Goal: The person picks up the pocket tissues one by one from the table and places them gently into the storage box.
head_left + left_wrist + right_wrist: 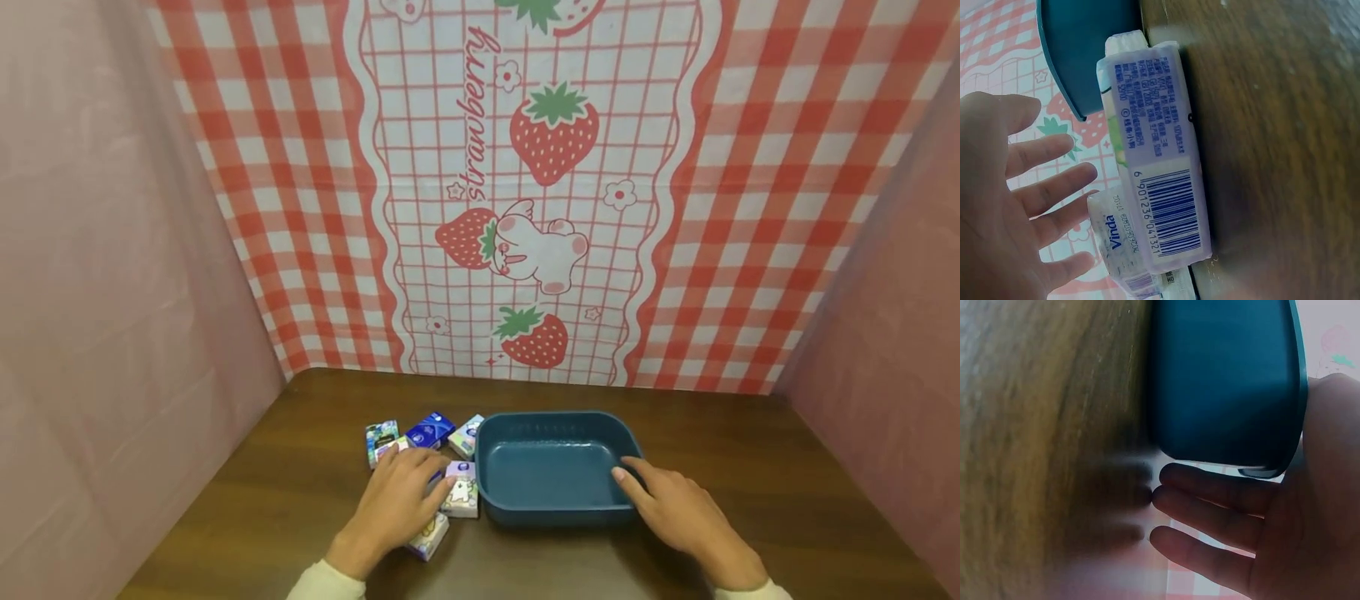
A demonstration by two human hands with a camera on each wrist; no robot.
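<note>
A teal plastic bin [555, 510] stands on the table with nothing inside. At its right end my right hand [678, 508] holds the rim, thumb over the edge and the other fingers along the outside wall. Left of the bin lie several small tissue packs, among them a dark blue pack [430, 429] and a pale pack with a white figure [461, 492]. My left hand [397, 500] hovers over this group with fingers spread, partly hiding some packs. In the left wrist view, a lilac pack with a barcode [1160, 156] lies beside a Vinda pack [1113, 237], apart from the palm.
The brown wooden table [712, 442] ends at the back against a red-and-white checked strawberry cloth [525, 208]. Pink cloth walls [112, 292] rise on the left and right. A patterned pack [381, 433] lies at the group's far left.
</note>
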